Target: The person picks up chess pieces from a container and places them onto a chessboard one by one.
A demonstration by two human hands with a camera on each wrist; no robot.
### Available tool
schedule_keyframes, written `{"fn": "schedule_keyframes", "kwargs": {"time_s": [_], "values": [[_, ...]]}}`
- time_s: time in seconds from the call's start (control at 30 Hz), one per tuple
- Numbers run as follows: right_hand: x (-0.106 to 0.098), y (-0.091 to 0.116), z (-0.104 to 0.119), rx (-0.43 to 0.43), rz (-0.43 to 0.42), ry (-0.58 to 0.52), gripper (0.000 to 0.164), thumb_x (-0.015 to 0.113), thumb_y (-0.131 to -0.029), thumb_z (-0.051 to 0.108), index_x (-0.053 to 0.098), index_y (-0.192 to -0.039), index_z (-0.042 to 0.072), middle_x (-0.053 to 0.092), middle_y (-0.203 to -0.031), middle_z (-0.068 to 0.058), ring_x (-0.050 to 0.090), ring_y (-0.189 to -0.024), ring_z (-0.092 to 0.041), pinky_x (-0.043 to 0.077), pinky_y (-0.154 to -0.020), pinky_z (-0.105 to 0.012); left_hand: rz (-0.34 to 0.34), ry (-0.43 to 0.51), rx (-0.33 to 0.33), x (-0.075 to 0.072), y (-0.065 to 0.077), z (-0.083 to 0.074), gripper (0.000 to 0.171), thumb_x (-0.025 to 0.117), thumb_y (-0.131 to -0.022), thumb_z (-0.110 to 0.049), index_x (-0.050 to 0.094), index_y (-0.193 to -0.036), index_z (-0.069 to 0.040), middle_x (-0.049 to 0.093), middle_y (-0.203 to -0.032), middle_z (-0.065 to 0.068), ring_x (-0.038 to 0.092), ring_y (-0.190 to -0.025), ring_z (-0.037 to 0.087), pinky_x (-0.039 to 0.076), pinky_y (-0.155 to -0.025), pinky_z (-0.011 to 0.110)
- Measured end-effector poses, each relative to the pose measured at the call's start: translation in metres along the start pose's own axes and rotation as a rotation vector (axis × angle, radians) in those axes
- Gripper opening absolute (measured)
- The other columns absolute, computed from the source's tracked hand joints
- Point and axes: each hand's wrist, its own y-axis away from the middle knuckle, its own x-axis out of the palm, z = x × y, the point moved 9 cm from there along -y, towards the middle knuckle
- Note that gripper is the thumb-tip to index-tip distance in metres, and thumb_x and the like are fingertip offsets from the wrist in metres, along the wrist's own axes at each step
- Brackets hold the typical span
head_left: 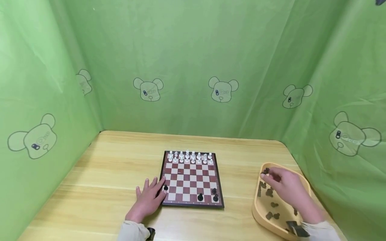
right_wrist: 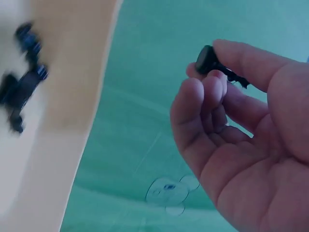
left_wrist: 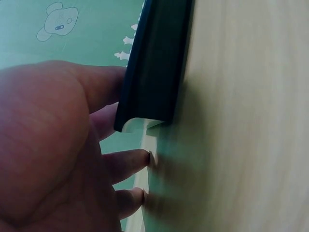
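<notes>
My left hand [head_left: 147,201] rests at the left edge of the chessboard [head_left: 187,177], fingers spread, thumb and fingertips at the rim. A small black pawn [head_left: 166,187] stands between its thumb and index finger. In the left wrist view the thumb touches the dark side of the board [left_wrist: 154,63]. My right hand [head_left: 286,187] is over the orange tray [head_left: 257,214], pinching a black chess piece [right_wrist: 206,59] between thumb and fingers. The piece is tilted, its round base showing; its kind cannot be told.
White chess pieces [head_left: 187,156] fill the board's two far rows. Black pieces [head_left: 200,196] stand at its near right. Several dark pieces [head_left: 274,204] lie loose in the tray. Green cloth walls [head_left: 187,67] enclose the wooden table [head_left: 120,157] at the back and sides.
</notes>
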Motion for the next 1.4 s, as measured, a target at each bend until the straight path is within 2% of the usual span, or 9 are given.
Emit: {"fn": "schedule_keyframes", "kwargs": {"time_s": [0.07, 0.13, 0.33, 0.57, 0.73, 0.87, 1.03, 1.27, 1.4], "values": [[-0.002, 0.000, 0.011, 0.001, -0.010, -0.021, 0.031, 0.072, -0.099, 0.029, 0.057, -0.074, 0.020, 0.049, -0.066, 0.007, 0.043, -0.058, -0.007, 0.038, -0.052, -0.026, 0.004, 0.004, 0.002, 0.002, 0.000, -0.002, 0.055, 0.052, -0.107, -0.037, 0.045, -0.158, -0.017, 0.030, -0.164, 0.027, 0.008, -0.152, 0.056, -0.010, -0.114, 0.078], [-0.003, -0.001, 0.020, 0.010, -0.014, -0.056, 0.029, 0.072, -0.099, 0.031, 0.060, -0.075, 0.019, 0.055, -0.071, 0.006, 0.050, -0.062, -0.007, 0.043, -0.055, -0.026, 0.002, 0.012, 0.008, 0.003, 0.000, -0.003, 0.055, 0.053, -0.107, -0.037, 0.045, -0.158, -0.016, 0.030, -0.163, 0.028, 0.008, -0.152, 0.057, -0.010, -0.114, 0.078], [0.000, -0.008, 0.044, 0.019, -0.054, -0.178, 0.018, 0.072, -0.099, 0.029, 0.077, -0.101, 0.012, 0.071, -0.097, 0.001, 0.068, -0.083, -0.014, 0.058, -0.071, -0.025, -0.029, 0.014, 0.024, 0.001, 0.002, -0.002, 0.056, 0.054, -0.106, -0.037, 0.046, -0.157, -0.013, 0.032, -0.161, 0.031, 0.009, -0.151, 0.059, -0.010, -0.113, 0.079], [0.002, -0.016, 0.070, -0.024, -0.109, -0.264, 0.018, 0.076, -0.096, 0.021, 0.076, -0.111, 0.011, 0.070, -0.090, 0.004, 0.065, -0.080, -0.008, 0.056, -0.070, -0.021, 0.008, 0.002, 0.001, -0.002, 0.003, -0.001, 0.055, 0.052, -0.108, -0.036, 0.044, -0.159, -0.016, 0.029, -0.164, 0.028, 0.006, -0.152, 0.057, -0.011, -0.113, 0.078], [-0.003, -0.022, 0.082, -0.023, -0.118, -0.376, 0.024, 0.078, -0.093, 0.012, 0.065, -0.113, 0.006, 0.066, -0.088, -0.002, 0.063, -0.079, -0.012, 0.056, -0.071, -0.018, 0.006, -0.006, -0.002, -0.002, 0.002, -0.001, 0.055, 0.053, -0.108, -0.036, 0.043, -0.159, -0.016, 0.029, -0.164, 0.028, 0.005, -0.153, 0.056, -0.011, -0.114, 0.078], [-0.015, -0.023, 0.095, -0.062, -0.166, -0.448, 0.027, 0.077, -0.090, 0.002, 0.058, -0.108, 0.004, 0.067, -0.087, -0.005, 0.063, -0.077, -0.011, 0.056, -0.071, -0.016, 0.009, -0.007, -0.002, -0.002, 0.002, -0.001, 0.055, 0.053, -0.108, -0.036, 0.044, -0.158, -0.017, 0.029, -0.164, 0.027, 0.006, -0.152, 0.056, -0.010, -0.113, 0.078], [-0.032, -0.021, 0.110, -0.118, -0.230, -0.473, 0.027, 0.076, -0.089, -0.003, 0.057, -0.108, 0.002, 0.066, -0.088, -0.005, 0.062, -0.078, -0.011, 0.056, -0.073, -0.015, 0.010, -0.004, -0.007, -0.003, 0.003, -0.001, 0.054, 0.052, -0.108, -0.035, 0.044, -0.158, -0.017, 0.030, -0.164, 0.028, 0.006, -0.152, 0.057, -0.010, -0.113, 0.079], [-0.043, -0.021, 0.118, -0.131, -0.281, -0.474, 0.041, 0.075, -0.090, -0.003, 0.057, -0.126, 0.003, 0.067, -0.089, -0.006, 0.063, -0.079, -0.010, 0.055, -0.072, -0.014, 0.011, -0.008, -0.008, -0.002, 0.003, -0.001, 0.055, 0.052, -0.108, -0.035, 0.044, -0.159, -0.016, 0.029, -0.164, 0.028, 0.006, -0.153, 0.056, -0.010, -0.114, 0.078], [-0.047, -0.022, 0.121, -0.152, -0.316, -0.487, 0.040, 0.075, -0.090, -0.005, 0.059, -0.126, 0.003, 0.069, -0.089, -0.006, 0.064, -0.079, -0.009, 0.055, -0.071, -0.014, 0.014, -0.009, -0.012, 0.000, 0.002, -0.001, 0.055, 0.052, -0.108, -0.035, 0.043, -0.159, -0.016, 0.028, -0.164, 0.027, 0.005, -0.153, 0.055, -0.010, -0.114, 0.077]]}}
